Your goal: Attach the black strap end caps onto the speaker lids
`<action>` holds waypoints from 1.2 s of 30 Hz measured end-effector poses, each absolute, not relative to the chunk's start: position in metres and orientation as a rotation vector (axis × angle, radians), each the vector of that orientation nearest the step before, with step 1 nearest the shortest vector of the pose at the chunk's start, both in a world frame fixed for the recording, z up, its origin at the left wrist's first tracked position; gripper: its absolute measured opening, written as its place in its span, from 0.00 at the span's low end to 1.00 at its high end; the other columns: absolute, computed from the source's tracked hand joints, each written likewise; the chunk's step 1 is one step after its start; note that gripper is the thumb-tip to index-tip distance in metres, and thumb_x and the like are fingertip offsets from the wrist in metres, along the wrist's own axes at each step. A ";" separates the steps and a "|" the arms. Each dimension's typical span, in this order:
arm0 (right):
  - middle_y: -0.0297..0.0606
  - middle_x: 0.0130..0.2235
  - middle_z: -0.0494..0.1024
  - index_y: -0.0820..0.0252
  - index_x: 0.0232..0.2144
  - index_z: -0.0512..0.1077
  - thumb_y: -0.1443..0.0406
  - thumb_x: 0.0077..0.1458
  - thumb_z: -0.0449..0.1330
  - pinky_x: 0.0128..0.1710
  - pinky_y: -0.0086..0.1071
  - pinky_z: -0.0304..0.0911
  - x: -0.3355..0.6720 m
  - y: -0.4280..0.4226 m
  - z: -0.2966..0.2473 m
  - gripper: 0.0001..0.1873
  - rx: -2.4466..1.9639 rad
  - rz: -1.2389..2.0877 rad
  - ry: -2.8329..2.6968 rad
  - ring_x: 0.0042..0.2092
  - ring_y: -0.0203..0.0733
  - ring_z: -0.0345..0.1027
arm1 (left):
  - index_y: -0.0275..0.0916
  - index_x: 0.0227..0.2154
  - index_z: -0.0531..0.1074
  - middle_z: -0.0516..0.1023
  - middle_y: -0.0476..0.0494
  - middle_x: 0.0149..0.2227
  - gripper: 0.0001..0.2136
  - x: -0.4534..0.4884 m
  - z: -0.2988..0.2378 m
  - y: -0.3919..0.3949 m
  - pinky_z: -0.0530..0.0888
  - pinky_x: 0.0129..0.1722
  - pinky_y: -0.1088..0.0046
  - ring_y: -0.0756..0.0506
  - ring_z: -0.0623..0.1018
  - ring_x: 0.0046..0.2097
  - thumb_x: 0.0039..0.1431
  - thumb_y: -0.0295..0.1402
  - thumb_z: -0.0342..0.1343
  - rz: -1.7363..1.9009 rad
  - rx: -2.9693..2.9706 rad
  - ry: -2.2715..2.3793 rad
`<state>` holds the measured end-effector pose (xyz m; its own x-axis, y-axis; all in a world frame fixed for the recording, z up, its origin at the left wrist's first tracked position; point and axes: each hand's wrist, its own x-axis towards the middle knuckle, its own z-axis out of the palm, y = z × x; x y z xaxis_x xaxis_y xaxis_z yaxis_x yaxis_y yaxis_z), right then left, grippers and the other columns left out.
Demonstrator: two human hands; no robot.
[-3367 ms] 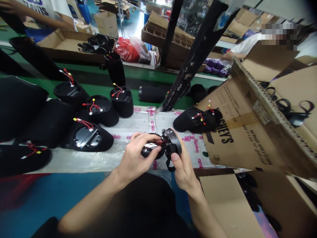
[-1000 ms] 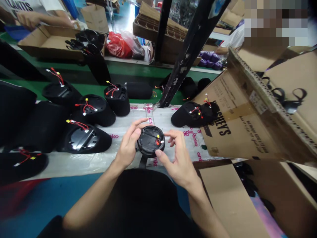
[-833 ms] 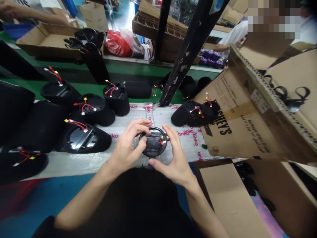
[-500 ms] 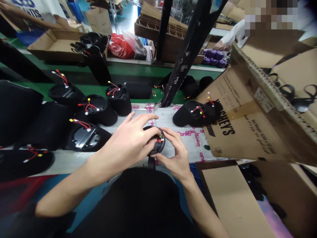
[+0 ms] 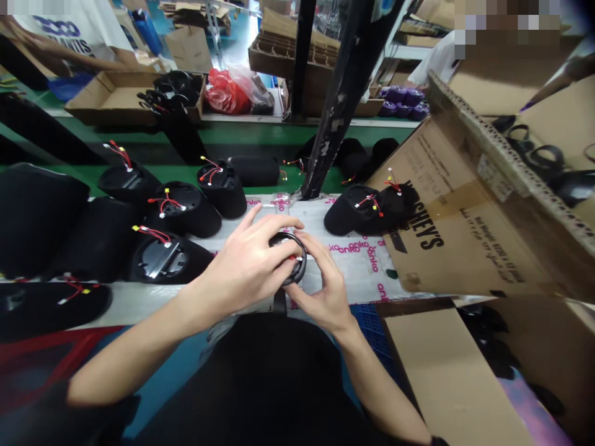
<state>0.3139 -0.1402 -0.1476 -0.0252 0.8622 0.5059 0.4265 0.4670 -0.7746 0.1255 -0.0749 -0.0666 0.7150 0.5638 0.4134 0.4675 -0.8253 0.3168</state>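
Observation:
A round black part with a raised ring rim [image 5: 304, 265] is between my hands, low over the front of the bench. My left hand [image 5: 253, 257] reaches over it from the left, thumb and forefinger dipping inside the rim; its other fingers stretch out above. A bit of red and white wire shows by those fingertips, mostly hidden. From the right, my right hand [image 5: 328, 288] grips the rim between thumb and fingers. Left of my hands stands a black cylinder [image 5: 167, 259] with a slanted glossy top and red wires ending in small connectors.
Several similar black cylinders [image 5: 188, 207] crowd the left, and a pair [image 5: 351, 210] stands at the right. A black post [image 5: 325, 139] rises behind the bench. A large cardboard box [image 5: 446, 229] leans at the right, above an open carton [image 5: 432, 365]. Co-workers are across the green belt [image 5: 260, 133].
The round part has tilted slightly and its rim shows more clearly, with less wire visible inside. Both hands keep nearly the same hold. The camera view has shifted a little.

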 end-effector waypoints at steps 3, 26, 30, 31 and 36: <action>0.49 0.66 0.76 0.51 0.67 0.67 0.64 0.60 0.70 0.68 0.63 0.68 0.307 -0.149 -0.146 0.36 -1.233 0.384 -1.629 0.68 0.60 0.71 | 0.40 0.37 0.79 0.77 0.35 0.64 0.04 0.130 -0.072 -0.079 0.79 0.63 0.52 0.36 0.80 0.63 0.69 0.27 0.62 0.828 2.389 0.930; 0.43 0.67 0.74 0.45 0.65 0.69 0.56 0.70 0.62 0.72 0.57 0.67 0.307 -0.177 -0.162 0.23 -1.072 0.940 -1.024 0.70 0.55 0.70 | 0.44 0.59 0.74 0.79 0.38 0.61 0.13 0.155 -0.156 -0.105 0.81 0.61 0.58 0.40 0.82 0.60 0.78 0.37 0.53 1.195 1.544 0.893; 0.43 0.74 0.67 0.43 0.73 0.61 0.59 0.59 0.74 0.76 0.61 0.59 0.311 -0.177 -0.162 0.45 -1.143 0.925 -1.260 0.75 0.60 0.61 | 0.45 0.51 0.75 0.76 0.39 0.60 0.10 0.134 -0.126 -0.096 0.83 0.60 0.57 0.39 0.82 0.61 0.70 0.26 0.62 1.226 1.954 0.883; 0.42 0.75 0.66 0.42 0.74 0.60 0.60 0.57 0.75 0.77 0.61 0.58 0.311 -0.177 -0.162 0.48 -1.181 0.897 -1.319 0.76 0.60 0.60 | 0.43 0.46 0.76 0.76 0.39 0.59 0.09 0.128 -0.116 -0.094 0.82 0.62 0.55 0.39 0.81 0.62 0.68 0.24 0.64 1.175 2.148 0.888; 0.40 0.71 0.70 0.40 0.73 0.64 0.67 0.58 0.73 0.75 0.58 0.62 0.311 -0.175 -0.165 0.45 -1.246 0.740 -1.388 0.73 0.56 0.65 | 0.44 0.47 0.79 0.76 0.38 0.62 0.09 0.113 -0.075 -0.083 0.67 0.74 0.39 0.37 0.78 0.65 0.68 0.24 0.64 0.772 2.707 0.744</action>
<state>0.3111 -0.1748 -0.1651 0.1262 0.9452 0.3012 0.2761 0.2582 -0.9258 0.1134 -0.0830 -0.0748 0.7322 0.5294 0.4284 0.4088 -0.8448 0.3453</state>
